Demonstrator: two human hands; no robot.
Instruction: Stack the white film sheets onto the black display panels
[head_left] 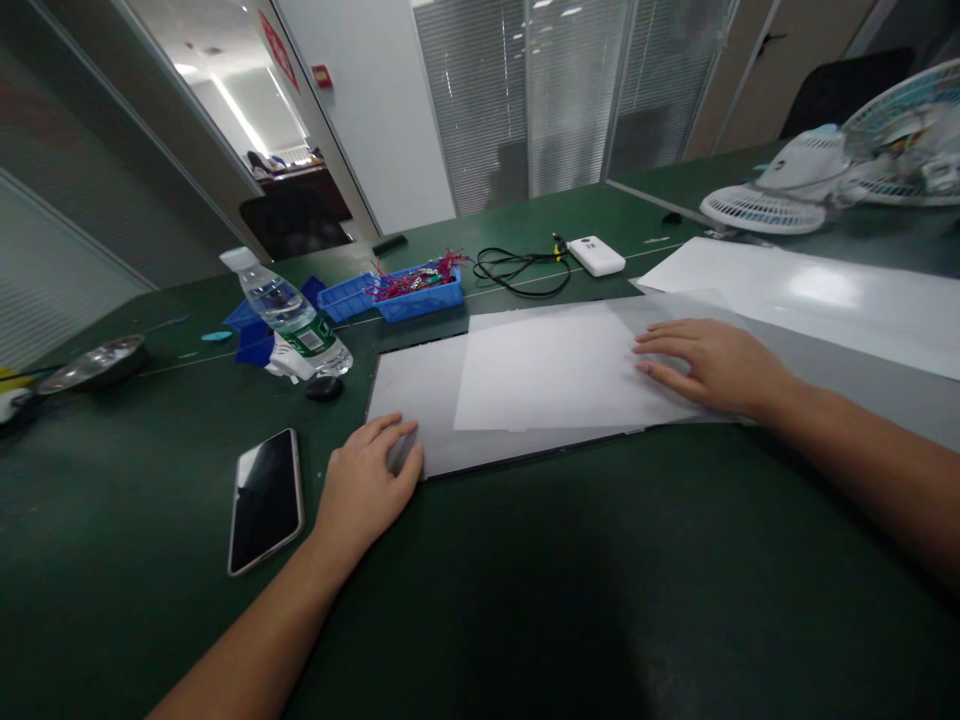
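A flat grey panel (420, 400) lies on the green table (525, 580) in front of me, with a translucent white sheet (547, 375) spread over most of it. My left hand (367, 485) rests at the panel's near left corner, fingers curled loosely against its edge, holding nothing. My right hand (709, 365) lies flat on the right part of the sheet, fingers stretched out to the left and pressing it down.
A dark phone (266, 497) lies left of my left hand. Behind it lie a water bottle (289, 315) on its side, a black cap (324, 388) and blue bins (420, 290) with red wires. A cable (517, 268), white box (596, 255), white sheets (810, 295) and fan (825, 165) sit further back.
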